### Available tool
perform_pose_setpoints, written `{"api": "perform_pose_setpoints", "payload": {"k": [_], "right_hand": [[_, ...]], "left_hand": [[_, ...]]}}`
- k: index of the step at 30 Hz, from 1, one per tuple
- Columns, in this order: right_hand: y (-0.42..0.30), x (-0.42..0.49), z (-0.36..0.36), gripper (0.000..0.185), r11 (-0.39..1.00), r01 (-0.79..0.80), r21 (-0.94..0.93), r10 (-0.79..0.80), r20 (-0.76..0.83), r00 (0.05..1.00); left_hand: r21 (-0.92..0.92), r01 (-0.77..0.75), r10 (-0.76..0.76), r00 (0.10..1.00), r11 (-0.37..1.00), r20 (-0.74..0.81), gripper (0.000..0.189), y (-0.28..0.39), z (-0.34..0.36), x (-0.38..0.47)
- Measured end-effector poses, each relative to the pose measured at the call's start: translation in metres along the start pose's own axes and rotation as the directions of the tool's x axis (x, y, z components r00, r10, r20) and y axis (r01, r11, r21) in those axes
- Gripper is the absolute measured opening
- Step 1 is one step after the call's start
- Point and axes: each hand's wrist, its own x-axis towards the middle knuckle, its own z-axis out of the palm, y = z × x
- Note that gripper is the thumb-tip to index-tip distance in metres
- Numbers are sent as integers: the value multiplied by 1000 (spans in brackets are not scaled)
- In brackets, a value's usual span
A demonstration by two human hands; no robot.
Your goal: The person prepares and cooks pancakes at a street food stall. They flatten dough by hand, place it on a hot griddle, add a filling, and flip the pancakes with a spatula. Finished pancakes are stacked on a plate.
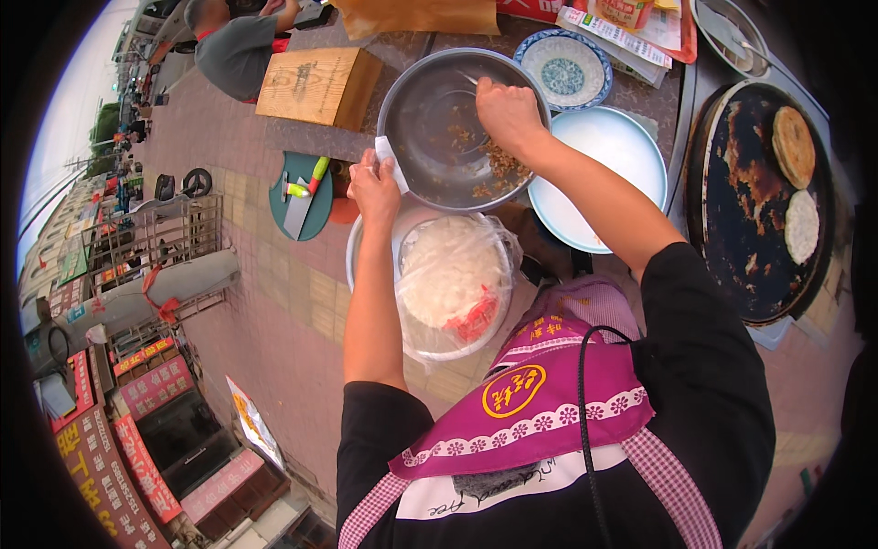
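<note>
A wide grey metal basin lies before me, with brown crumbly food gathered by its lower right wall and bits scattered over its bottom. At the basin's lower left rim, my left hand grips the rim together with a white strip, either paper or cloth. My right hand is inside the basin, closed around a thin utensil; only a pale tip shows beyond the fist, and its other end is hidden. Below the basin stands a tub of white dough-like food under clear plastic, with something red at one side.
Right of the basin are a blue-patterned plate and a white, blue-rimmed basin. A round griddle carries two flatbreads. Beyond stand a wooden box and a green board with a cleaver. A person is farther off.
</note>
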Motion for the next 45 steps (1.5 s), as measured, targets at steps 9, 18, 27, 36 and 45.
{"api": "perform_pose_setpoints", "payload": {"k": [9, 18, 27, 36, 45], "right_hand": [[4, -1, 10, 10, 997, -6, 82, 14, -94, 995], [-1, 9, 9, 14, 949, 51, 311, -7, -140, 990], [-26, -2, 26, 12, 747, -266, 609, 234, 133, 963], [-50, -1, -16, 14, 895, -221, 387, 120, 269, 956], [-49, 3, -6, 20, 775, -431, 463, 209, 455, 866]], "left_hand": [[52, -8, 7, 1000, 999, 12, 18, 7, -3, 0], [-13, 12, -13, 1000, 1000, -16, 25, 6, 0, 3], [-100, 96, -91, 994, 990, 55, 32, -10, 7, 9], [-183, 168, -143, 980, 969, 141, 35, -34, 10, 16], [-325, 154, -111, 983, 933, 145, 28, -36, 14, 11]]}}
